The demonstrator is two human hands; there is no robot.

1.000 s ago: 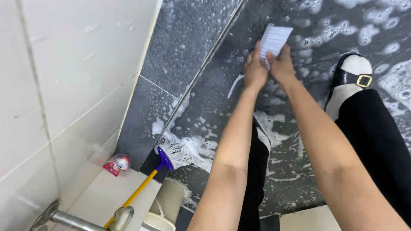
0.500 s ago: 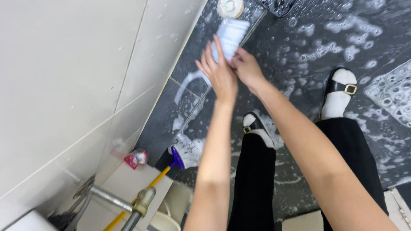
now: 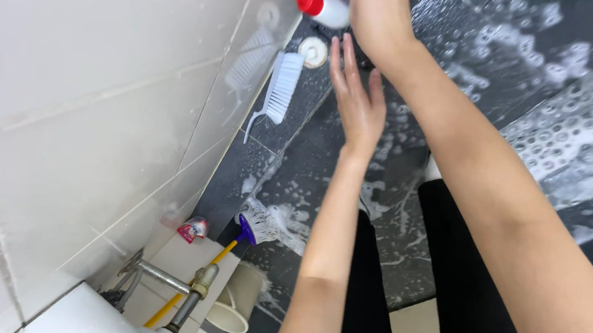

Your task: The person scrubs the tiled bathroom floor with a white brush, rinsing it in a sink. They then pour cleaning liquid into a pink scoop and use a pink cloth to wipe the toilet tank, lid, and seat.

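Observation:
My right hand (image 3: 380, 16) is at the top edge, its back toward me and its fingertips cut off by the frame. It appears closed on the body of a white bottle with a red cap (image 3: 322, 3), which is tipped with the cap pointing toward the wall. Just below it my left hand (image 3: 358, 101) is held flat and open, fingers straight, holding nothing. Both forearms reach out over the wet, dark, foamy floor (image 3: 324, 168). The white sheet from before is out of sight.
A white scrub brush (image 3: 279, 87) and a round white drain cover (image 3: 313, 51) lie by the white tiled wall (image 3: 107, 91). A yellow-handled mop (image 3: 247, 227), a beige bucket (image 3: 235, 301), a metal tap (image 3: 176, 290) and a perforated mat (image 3: 577, 130) are around my black-trousered legs.
The view has swung along the wall. Both hands held a white sheet before; now the sheet is gone, the left hand is open and the right hand is at a red-capped bottle.

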